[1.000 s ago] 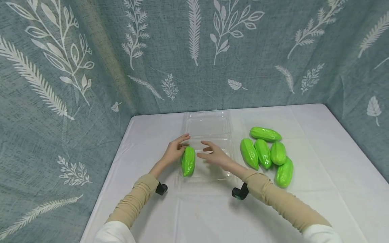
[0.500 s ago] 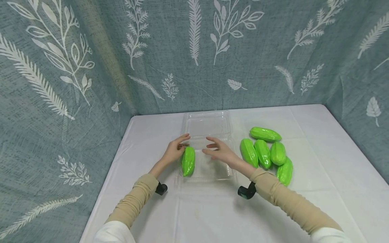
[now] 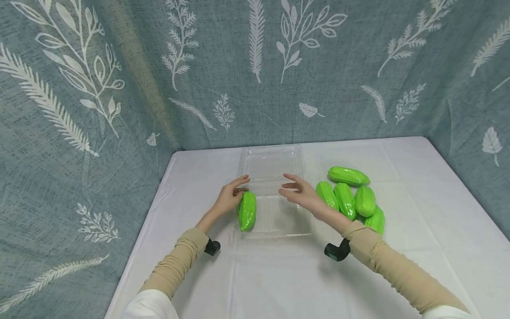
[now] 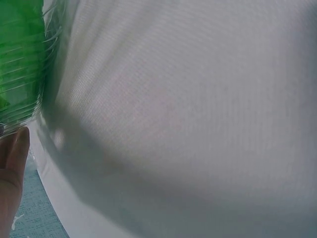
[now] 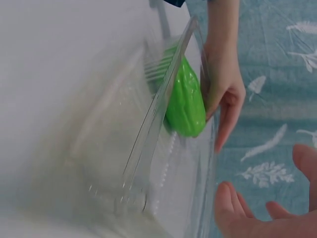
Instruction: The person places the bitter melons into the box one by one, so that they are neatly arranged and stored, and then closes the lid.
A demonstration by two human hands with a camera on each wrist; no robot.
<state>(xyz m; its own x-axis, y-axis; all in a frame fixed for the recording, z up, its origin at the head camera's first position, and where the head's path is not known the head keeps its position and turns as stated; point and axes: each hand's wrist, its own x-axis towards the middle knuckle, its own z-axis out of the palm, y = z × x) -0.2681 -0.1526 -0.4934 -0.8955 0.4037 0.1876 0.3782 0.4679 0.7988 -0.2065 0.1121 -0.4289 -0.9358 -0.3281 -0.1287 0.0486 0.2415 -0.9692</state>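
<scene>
A clear plastic clamshell container (image 3: 271, 215) lies on the table with its lid (image 3: 272, 160) folded back. One glossy, bright green ridged vegetable, much like a bitter gourd (image 3: 248, 212), lies lengthwise along its left side. At the container's left wall, my left hand (image 3: 230, 195) holds the edge near the hinge; the left wrist view shows a fingertip (image 4: 21, 141) against the ribbed corner. Nothing is held by my right hand (image 3: 300, 192), which hovers over the container's right side, fingers spread. Its forearm partly covers several more such vegetables (image 3: 345, 200) on the right.
A white cloth covers the table (image 3: 275, 279). Teal leaf-patterned curtains (image 3: 279, 88) stand behind and at both sides. Small black wrist cameras hang under the left wrist (image 3: 212, 247) and the right wrist (image 3: 337, 250).
My right hand has moved away from the vegetable in the container, rightward towards the other vegetables. My left hand and the container have stayed in place.
</scene>
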